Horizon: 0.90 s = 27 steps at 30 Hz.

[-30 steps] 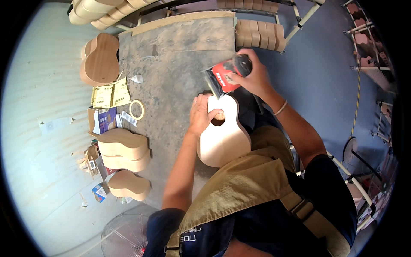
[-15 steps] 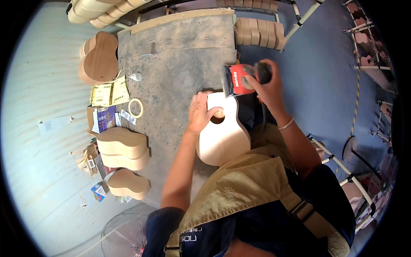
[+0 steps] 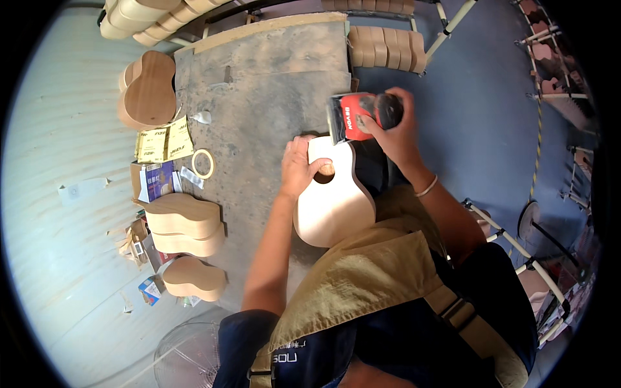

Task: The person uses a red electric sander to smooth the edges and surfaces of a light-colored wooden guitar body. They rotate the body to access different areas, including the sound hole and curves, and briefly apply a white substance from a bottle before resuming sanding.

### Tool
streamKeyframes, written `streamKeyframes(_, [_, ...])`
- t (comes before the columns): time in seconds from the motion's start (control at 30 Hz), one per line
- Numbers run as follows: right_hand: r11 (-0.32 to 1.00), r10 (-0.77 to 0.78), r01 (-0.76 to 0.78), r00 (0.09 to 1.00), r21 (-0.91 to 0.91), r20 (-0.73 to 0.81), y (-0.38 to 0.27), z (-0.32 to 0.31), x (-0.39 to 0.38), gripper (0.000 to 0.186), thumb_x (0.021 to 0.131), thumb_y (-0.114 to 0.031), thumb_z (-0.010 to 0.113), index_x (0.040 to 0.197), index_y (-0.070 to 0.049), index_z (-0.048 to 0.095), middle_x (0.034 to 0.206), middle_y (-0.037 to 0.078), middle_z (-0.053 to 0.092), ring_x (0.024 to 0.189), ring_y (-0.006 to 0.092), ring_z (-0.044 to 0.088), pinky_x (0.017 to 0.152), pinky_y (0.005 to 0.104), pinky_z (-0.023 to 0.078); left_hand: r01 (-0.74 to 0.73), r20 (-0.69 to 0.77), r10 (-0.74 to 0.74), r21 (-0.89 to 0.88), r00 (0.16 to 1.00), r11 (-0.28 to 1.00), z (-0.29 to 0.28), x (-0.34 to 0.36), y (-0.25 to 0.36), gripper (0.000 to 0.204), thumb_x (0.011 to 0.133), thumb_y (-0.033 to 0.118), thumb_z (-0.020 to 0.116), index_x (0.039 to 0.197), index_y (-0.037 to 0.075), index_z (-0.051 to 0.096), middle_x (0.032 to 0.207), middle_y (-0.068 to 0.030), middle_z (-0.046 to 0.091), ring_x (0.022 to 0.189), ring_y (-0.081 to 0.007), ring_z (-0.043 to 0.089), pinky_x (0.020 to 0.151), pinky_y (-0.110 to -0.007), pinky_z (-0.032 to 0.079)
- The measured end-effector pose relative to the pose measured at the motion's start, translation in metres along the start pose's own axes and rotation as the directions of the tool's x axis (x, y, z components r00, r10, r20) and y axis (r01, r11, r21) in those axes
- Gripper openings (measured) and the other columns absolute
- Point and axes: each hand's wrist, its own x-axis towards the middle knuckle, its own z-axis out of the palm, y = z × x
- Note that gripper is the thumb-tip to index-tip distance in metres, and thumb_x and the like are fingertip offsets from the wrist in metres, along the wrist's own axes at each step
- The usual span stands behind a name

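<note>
So the bench (image 3: 259, 107) is pretty dusty, with the tan apron (image 3: 362, 275) right up near its edge. Pale guitar body (image 3: 333, 213) sits at the bench's right side, just in front of the apron. Red and black sander (image 3: 356, 119) is up by its far end, can't tell if they're touching. Right hand (image 3: 398, 132) is wrapped around the sander, left hand (image 3: 299, 167) is clamped on the body's left edge. Yellowish tape ring (image 3: 195, 161) lies off left. Left thumb's at the soundhole (image 3: 325, 177).
</note>
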Motion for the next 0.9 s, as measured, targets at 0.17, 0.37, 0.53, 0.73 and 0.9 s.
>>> streamKeyframes(0.17, [0.859, 0.463, -0.442, 0.886, 0.259, -0.023, -0.026, -0.022, -0.042, 0.066, 0.081, -0.018, 0.092, 0.131, -0.010, 0.049, 0.113, 0.010, 0.059, 0.078, 0.0177, 0.065, 0.063, 0.0333, 0.058, -0.029, -0.027, 0.030, 0.016, 0.999, 0.999, 0.002, 0.000, -0.003, 0.068, 0.080, 0.045, 0.089, 0.129, 0.006, 0.063, 0.115, -0.0155, 0.066, 0.107, -0.0405, 0.060, 0.095, -0.048, 0.050])
streamKeyframes(0.37, [0.845, 0.506, -0.483, 0.861, 0.230, -0.049, -0.040, -0.019, -0.039, 0.063, 0.083, -0.015, 0.090, 0.130, -0.010, 0.048, 0.113, 0.011, 0.059, 0.075, 0.0155, 0.064, 0.056, 0.0302, 0.056, -0.025, -0.026, 0.025, -0.015, 0.999, 1.000, -0.001, 0.000, 0.000, 0.065, 0.081, 0.043, 0.089, 0.128, 0.006, 0.064, 0.115, -0.0150, 0.066, 0.108, -0.0401, 0.060, 0.095, -0.047, 0.050])
streamKeyframes(0.53, [0.947, 0.305, -0.280, 0.939, 0.159, -0.161, -0.012, -0.015, -0.058, 0.064, 0.082, -0.017, 0.090, 0.131, -0.009, 0.049, 0.111, 0.009, 0.061, 0.087, 0.0196, 0.065, 0.075, 0.0353, 0.058, -0.001, -0.059, -0.002, -0.041, 0.998, 0.999, -0.002, 0.000, 0.005, 0.062, 0.082, 0.040, 0.089, 0.127, 0.005, 0.065, 0.116, -0.0148, 0.067, 0.109, -0.0400, 0.060, 0.096, -0.047, 0.050])
streamKeyframes(0.73, [0.975, 0.208, -0.195, 0.970, 0.108, -0.128, -0.012, -0.018, -0.074, 0.066, 0.080, -0.018, 0.092, 0.131, -0.008, 0.051, 0.111, 0.008, 0.062, 0.098, 0.0216, 0.065, 0.091, 0.0373, 0.055, 0.095, -0.125, -0.104, -0.069, 0.987, 0.993, 0.001, -0.006, 0.007, 0.060, 0.084, 0.035, 0.090, 0.129, 0.004, 0.064, 0.118, -0.0156, 0.068, 0.113, -0.0400, 0.061, 0.098, -0.047, 0.050])
streamKeyframes(0.9, [1.000, 0.012, -0.012, 0.999, -0.004, -0.037, -0.012, -0.025, -0.060, 0.065, 0.078, -0.021, 0.095, 0.128, -0.009, 0.054, 0.111, 0.007, 0.064, 0.098, 0.0198, 0.067, 0.091, 0.0353, 0.055, 0.146, -0.180, -0.161, -0.093, 0.970, 0.985, 0.004, -0.009, 0.005, 0.060, 0.084, 0.034, 0.090, 0.129, 0.004, 0.064, 0.119, -0.0168, 0.069, 0.114, -0.0403, 0.061, 0.100, -0.048, 0.050])
